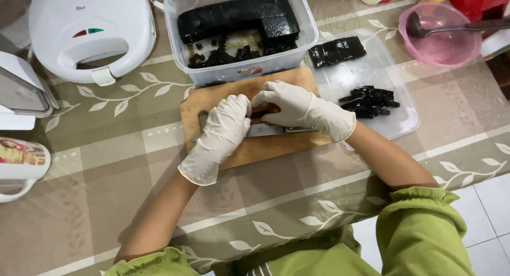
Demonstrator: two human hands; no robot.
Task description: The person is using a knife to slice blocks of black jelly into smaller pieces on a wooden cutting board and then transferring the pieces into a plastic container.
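On the leaf-patterned tablecloth (pixel 133 164) I see my gloved right hand (pixel 300 109) closed on a knife (pixel 265 129), left hand (pixel 223 130) curled over its blade, both upon the wooden board (pixel 276 146). Behind, a clear tub (pixel 239 69) holds black jelly (pixel 239 16).

A round white plastic sandwich maker (pixel 90 32) with a front latch sits at the upper left of the frame. At the left edge, partly cut off, stand a white box-shaped appliance (pixel 21 93) and, below it, a white mug with a printed band (pixel 21 167). A translucent pink plastic bowl (pixel 443 42) holding a dark ladle (pixel 425 29) fills the upper right. A beige tablecloth with white leaf sprigs (pixel 106 170) covers the table. White floor tiles (pixel 491 212) show at the lower right.
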